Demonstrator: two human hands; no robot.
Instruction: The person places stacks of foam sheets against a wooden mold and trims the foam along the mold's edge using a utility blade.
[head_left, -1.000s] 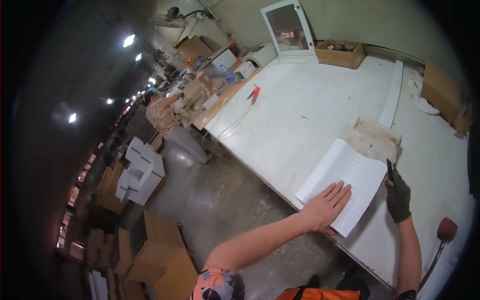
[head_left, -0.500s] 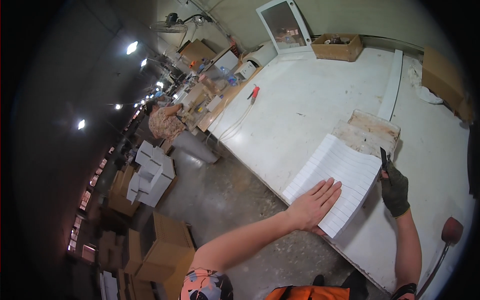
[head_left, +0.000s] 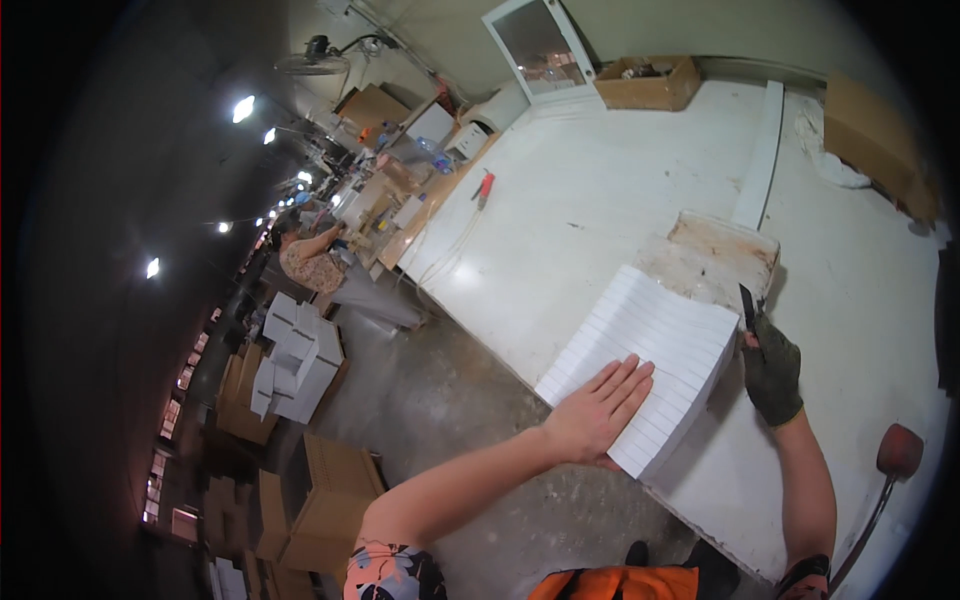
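My bare left hand [head_left: 597, 412] lies flat, fingers stretched out, on a white block or stack [head_left: 640, 350] whose top is crossed by many thin parallel lines. My right hand [head_left: 773, 372], in a dark grey-green glove with bare fingertips, closes round a utility knife [head_left: 748, 308] with its dark blade pointing up. This hand is beside the stack's right edge. Past the stack's far end sits a stained, whitish, box-like piece [head_left: 715, 262], which the stack overlaps or touches. Most of the knife's handle is hidden in the glove.
The white table [head_left: 560, 230] carries a red-handled tool [head_left: 484, 188] with a hose, an open cardboard box [head_left: 648, 85], a long white strip [head_left: 762, 160] and a red-headed tool [head_left: 899, 452]. A framed panel [head_left: 540, 50] leans behind. Cartons [head_left: 325, 500] stand on the floor; a co-worker [head_left: 312, 262] is at the left.
The whole view has shifted, so the table and stack appear a little further left. My left hand stays flat on the stack, and my right still grips the knife beside it.
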